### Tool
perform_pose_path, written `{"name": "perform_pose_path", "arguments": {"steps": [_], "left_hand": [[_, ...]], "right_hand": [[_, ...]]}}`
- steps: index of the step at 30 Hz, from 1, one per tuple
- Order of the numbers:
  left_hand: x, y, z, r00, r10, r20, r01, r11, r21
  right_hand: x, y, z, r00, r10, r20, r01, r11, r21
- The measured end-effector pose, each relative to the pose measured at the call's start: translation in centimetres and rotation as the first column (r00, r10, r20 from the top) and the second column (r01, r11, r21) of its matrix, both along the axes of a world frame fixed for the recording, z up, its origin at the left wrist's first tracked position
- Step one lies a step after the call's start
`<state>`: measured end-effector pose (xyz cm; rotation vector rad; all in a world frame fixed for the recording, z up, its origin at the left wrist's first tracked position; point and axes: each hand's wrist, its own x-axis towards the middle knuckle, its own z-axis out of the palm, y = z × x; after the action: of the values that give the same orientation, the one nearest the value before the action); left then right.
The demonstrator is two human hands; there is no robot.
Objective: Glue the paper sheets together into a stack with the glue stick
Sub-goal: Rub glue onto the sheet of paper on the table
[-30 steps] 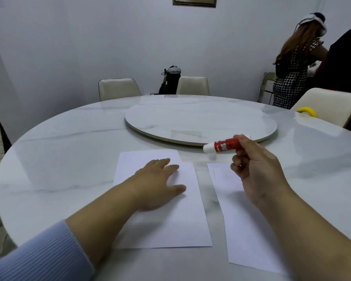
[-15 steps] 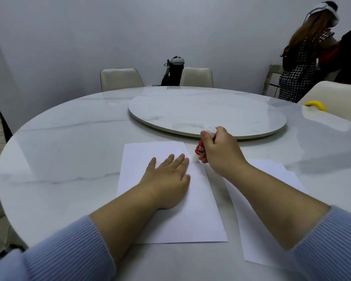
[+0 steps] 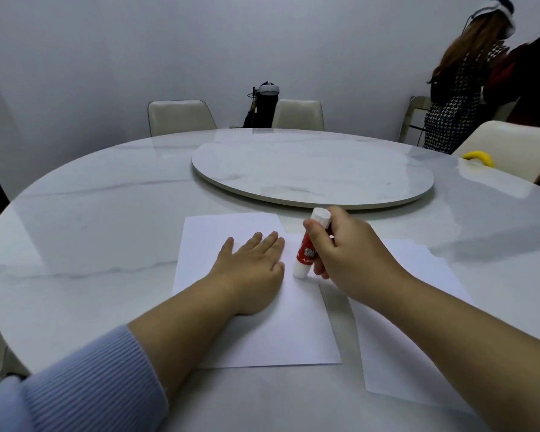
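A white paper sheet (image 3: 281, 332) lies in front of me on the marble table. My left hand (image 3: 251, 269) rests flat on it, fingers spread, pressing it down. My right hand (image 3: 346, 254) grips a red and white glue stick (image 3: 310, 244) almost upright, its lower end touching the sheet near its right edge. A second white sheet (image 3: 399, 347) lies to the right, partly hidden under my right forearm.
A round marble turntable (image 3: 312, 173) sits in the table's middle, just beyond the sheets. A yellow object (image 3: 478, 158) lies at the far right edge. Cream chairs (image 3: 178, 116) ring the table. A person (image 3: 459, 79) stands at the back right.
My right hand brought the glue stick down from mid-air, turned it upright and set its end on the left sheet, then slid it toward me. My left hand stayed flat on the sheet.
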<state>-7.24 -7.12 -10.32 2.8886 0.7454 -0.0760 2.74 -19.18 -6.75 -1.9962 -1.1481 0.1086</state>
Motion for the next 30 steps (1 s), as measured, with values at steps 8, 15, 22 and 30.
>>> {"name": "perform_pose_path", "arguments": {"steps": [8,15,22,30], "left_hand": [[-0.1,0.0,-0.1,1.000,0.016,0.009,-0.016,1.000,-0.006],[-0.1,-0.1,-0.3,0.999,0.022,0.024,-0.022,1.000,0.006],[-1.2,0.0,2.1,0.987,-0.075,-0.139,0.067,0.996,-0.062],[-3.2,-0.8,3.4,0.997,0.022,0.069,-0.015,0.995,-0.099]], "right_hand": [[-3.7,-5.8,0.1,0.998,0.056,-0.005,-0.057,0.998,-0.015],[-4.6,-7.7,-0.1,0.993,0.059,-0.099,-0.057,0.998,0.021],[-1.8,-8.6,1.2,0.774,0.084,-0.627,0.303,0.821,0.484],[-1.0,-7.9,2.2,0.771,0.100,-0.629,0.321,0.792,0.520]]}}
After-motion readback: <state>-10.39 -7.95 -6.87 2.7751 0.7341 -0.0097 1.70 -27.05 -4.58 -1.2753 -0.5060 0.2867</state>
